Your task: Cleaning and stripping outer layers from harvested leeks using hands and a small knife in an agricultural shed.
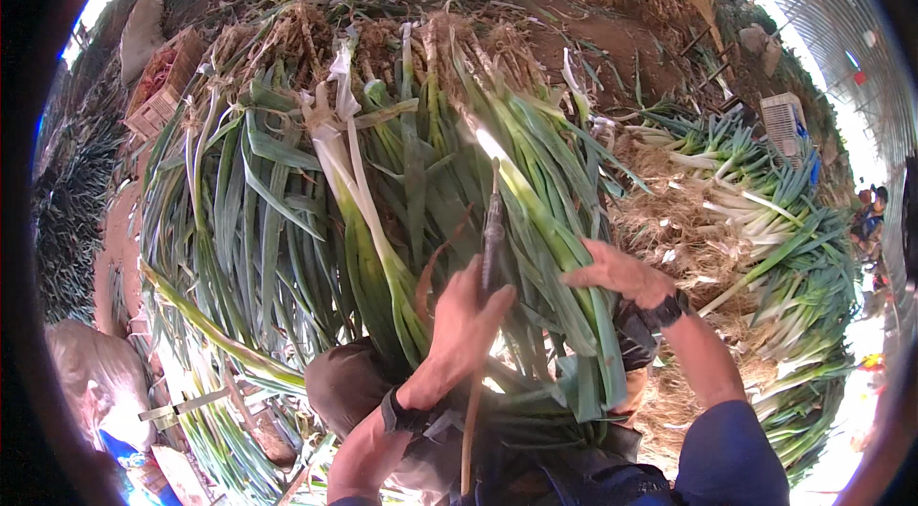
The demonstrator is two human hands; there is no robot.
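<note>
In my left hand is a slim dark hose nozzle with a thin pointed tip, the fingers closed round its grip. Its thin hose runs down toward my lap. The tip points away from me, close beside the white shank of a leek. My right hand is closed on the green leaves of this leek, low on the right; part of its grip is hidden by the leaves. Left of the nozzle lies another leek with loose, pale peeling skin. Both rest on a broad heap of leeks, roots facing away.
More leeks with white shanks and brown roots are piled along the right. A wooden crate stands far left, a pale plastic crate far right. A sack sits at left. Bare soil shows beyond the heap.
</note>
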